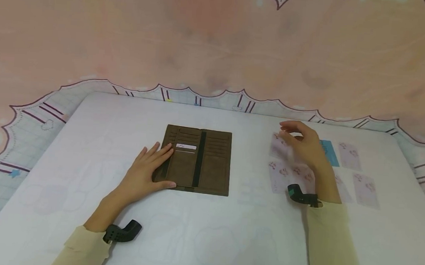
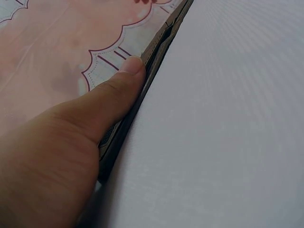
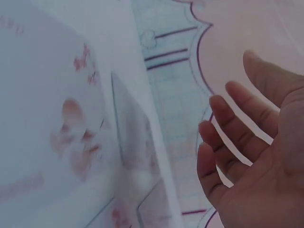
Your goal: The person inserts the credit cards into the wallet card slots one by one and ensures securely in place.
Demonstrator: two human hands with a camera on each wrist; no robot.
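Cards (image 1: 282, 177) partly hidden behind right hand (image 1: 305, 146) — prints blurred

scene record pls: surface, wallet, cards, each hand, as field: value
surface: white table top over a pink patterned cloth
wallet: brown wallet lying open and flat, one light card in a left-side slot
cards: pale printed cards and one blue card laid out on the right
left hand: left hand rests on the wallet's left edge, fingers straight, thumb along the near edge
right hand: right hand raised above the cards, fingers relaxed, holding nothing visible
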